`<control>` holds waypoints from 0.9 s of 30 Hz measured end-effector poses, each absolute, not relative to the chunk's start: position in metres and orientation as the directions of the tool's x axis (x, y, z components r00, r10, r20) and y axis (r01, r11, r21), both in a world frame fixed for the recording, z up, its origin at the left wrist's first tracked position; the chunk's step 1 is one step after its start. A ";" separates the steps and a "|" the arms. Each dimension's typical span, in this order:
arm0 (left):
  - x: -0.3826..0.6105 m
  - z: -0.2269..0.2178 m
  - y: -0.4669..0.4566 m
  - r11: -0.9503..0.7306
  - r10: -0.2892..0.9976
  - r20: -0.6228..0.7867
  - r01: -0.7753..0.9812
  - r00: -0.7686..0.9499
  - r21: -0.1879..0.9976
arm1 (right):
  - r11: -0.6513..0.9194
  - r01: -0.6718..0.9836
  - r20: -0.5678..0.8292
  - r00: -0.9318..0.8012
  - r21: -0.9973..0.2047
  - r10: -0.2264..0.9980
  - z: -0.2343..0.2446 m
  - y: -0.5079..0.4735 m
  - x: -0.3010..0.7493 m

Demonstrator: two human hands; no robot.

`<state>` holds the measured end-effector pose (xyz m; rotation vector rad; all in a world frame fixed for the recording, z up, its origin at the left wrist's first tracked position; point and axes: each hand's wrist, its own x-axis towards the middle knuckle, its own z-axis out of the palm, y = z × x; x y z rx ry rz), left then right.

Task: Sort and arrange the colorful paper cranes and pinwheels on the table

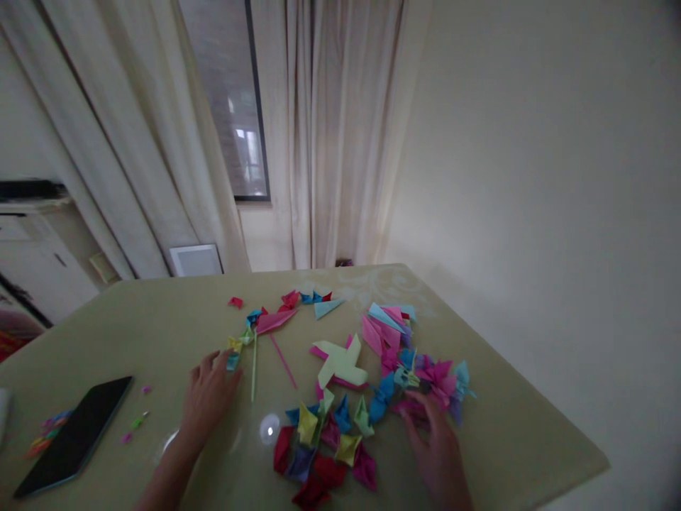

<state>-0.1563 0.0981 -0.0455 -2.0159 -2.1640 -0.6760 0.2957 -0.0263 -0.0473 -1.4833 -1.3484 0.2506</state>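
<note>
My left hand (208,397) lies flat on the olive table (159,319) with fingers spread, its fingertips touching a small blue and yellow folded paper piece (233,353) beside a green stick (254,369). My right hand (437,447) rests on the table with fingers stretched toward a pink and blue cluster of origami pieces (430,376), touching a pink piece at its near edge. Between the hands sits a pile of folded papers in red, purple, yellow and blue (324,443). A pale green pinwheel shape (340,363) on pink paper lies just beyond that pile.
A dark tablet (74,434) lies at the left of the table, with small coloured scraps (135,422) beside it. More folded pieces (298,301) and a pink stick (281,360) lie farther back. Curtains (330,128), a window and a white wall stand behind. The table's right edge is close to my right hand.
</note>
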 end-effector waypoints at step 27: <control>-0.072 0.014 0.042 -0.357 0.932 0.272 0.464 0.241 0.811 | 0.304 0.232 0.314 0.008 -0.924 0.949 -0.007 -0.024 0.178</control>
